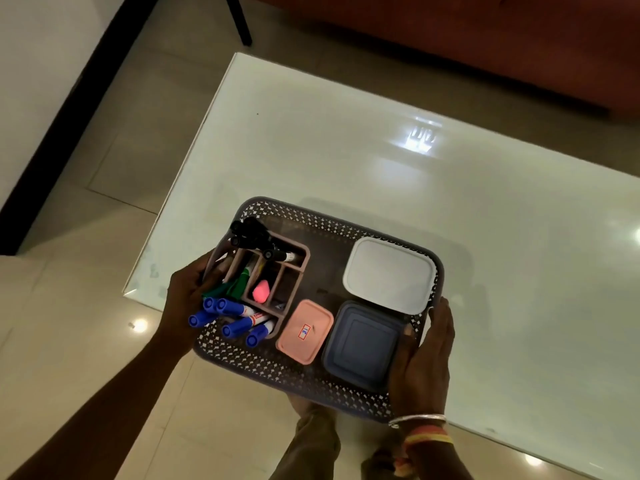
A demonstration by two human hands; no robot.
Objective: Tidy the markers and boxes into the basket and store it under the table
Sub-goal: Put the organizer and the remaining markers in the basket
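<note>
A perforated grey basket [294,372] hangs over the near left corner of the glossy white table [381,150]. My left hand [183,303] grips its left end and my right hand [424,362] grips its right end. Inside, a pink divided organiser [287,271] holds black markers [252,233], green markers [235,285] and blue-capped markers [228,318], plus a pink eraser [260,292]. Beside it lie a white box [389,273], a pink box [304,330] and a dark blue box [363,344].
Beige tiled floor [86,341] lies left of and in front of the table. A dark-edged wall runs along the left, a black furniture leg [239,19] stands at the back, and a reddish sofa [485,36] sits beyond the table. My knee shows below the basket.
</note>
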